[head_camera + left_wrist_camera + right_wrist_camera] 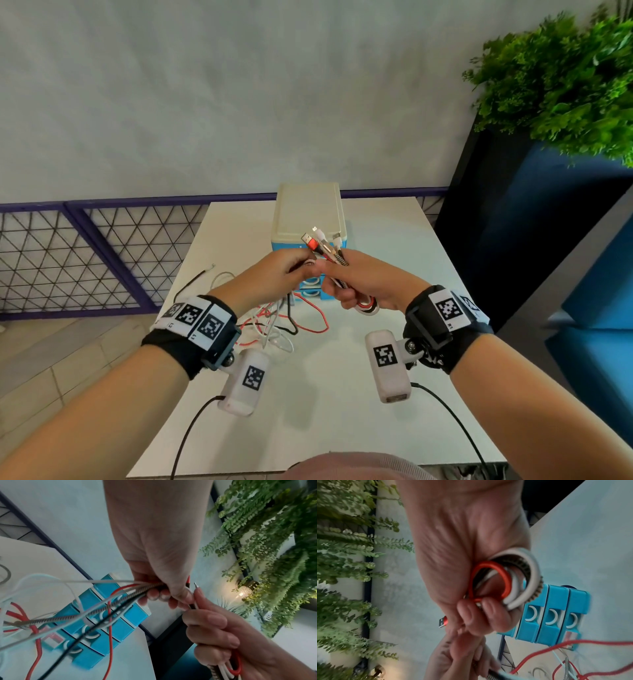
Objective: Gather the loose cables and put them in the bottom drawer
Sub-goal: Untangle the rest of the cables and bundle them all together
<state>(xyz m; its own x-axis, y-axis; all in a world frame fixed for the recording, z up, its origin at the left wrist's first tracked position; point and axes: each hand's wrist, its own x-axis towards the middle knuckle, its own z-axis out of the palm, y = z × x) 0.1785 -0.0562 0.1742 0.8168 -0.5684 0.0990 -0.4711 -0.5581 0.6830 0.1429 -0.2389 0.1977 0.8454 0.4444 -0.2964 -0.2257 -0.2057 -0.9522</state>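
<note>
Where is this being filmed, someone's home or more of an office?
Hard to be sure, but it looks like an office or lounge corner, not a home: a plain white table bearing a small blue drawer unit, a purple mesh railing, and a dark planter wall with hanging greenery.

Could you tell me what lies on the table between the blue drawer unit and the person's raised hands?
In the head view, loose red, white and black cables trail on the white table before the drawer unit, below the left hand and right hand.
</note>
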